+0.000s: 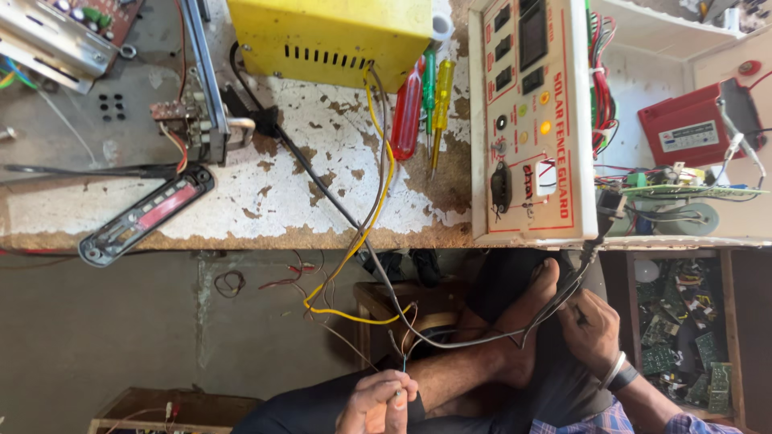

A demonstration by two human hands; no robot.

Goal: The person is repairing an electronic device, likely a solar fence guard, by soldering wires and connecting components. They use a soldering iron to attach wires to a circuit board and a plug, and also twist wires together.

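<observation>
left hand (378,402): pinching the bare end of a thin wire (402,366) between thumb and fingertips, low in view above the person's lap, fingers closed narrowly on it
right hand (591,329): curling around a bundle of grey cables (555,309) that is running up toward the white control box (527,120); fingers are wrapping the bundle, though the exact grip is partly hidden
thin wire: rising from the left hand and joining the grey and yellow leads (354,241) that are hanging off the bench (265,193) edge, above and between the two hands
how the wire is handling: judging by its droop, it is being light, limp and springy; the stripped tip is looking fine and easily bent or frayed, so holding is best done on the insulation just behind the tip
how the cables are handling: soft and flexible, tethered at the far end, so they are likely tugging back if pulled; gripping the sheathed run is safest
yellow box (330,36): sitting on the bench well above the left hand, with leads coming out of it
screwdrivers (426,104): lying on the bench between the yellow box and the control box, well apart from both hands
bare foot (523,321): resting just beside the right hand, with cables crossing it
</observation>
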